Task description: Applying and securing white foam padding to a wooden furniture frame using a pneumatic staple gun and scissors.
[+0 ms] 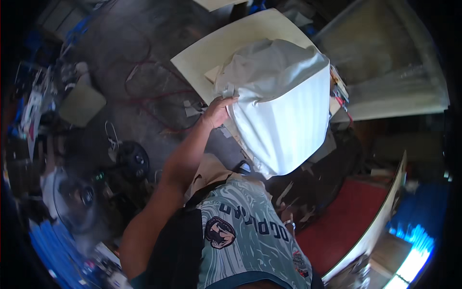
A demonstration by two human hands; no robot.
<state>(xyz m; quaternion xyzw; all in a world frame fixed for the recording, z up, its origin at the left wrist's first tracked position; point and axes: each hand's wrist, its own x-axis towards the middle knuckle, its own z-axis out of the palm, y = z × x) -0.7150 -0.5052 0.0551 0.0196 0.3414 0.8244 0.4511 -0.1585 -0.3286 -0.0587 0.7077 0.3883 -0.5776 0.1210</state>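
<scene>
A bulky piece draped in a shiny white cover (293, 125) stands in front of me on a pale board (202, 53). The cover is wrinkled on top and hangs fairly smooth down the near side. My left hand (217, 111) grips its left edge, thumb and fingers closed on the material. Down by my right side, my right hand (287, 217) is largely hidden by my shirt. A small silvery thing shows at that hand, too blurred to name, and its fingers cannot be made out.
A red panel (344, 226) with a pale edge stands at the lower right. Beyond the covered piece, a large board (380, 53) leans at the far right. Red hose (144, 98) snakes over the grey floor (110, 43). A round fan (79, 197) is at the left.
</scene>
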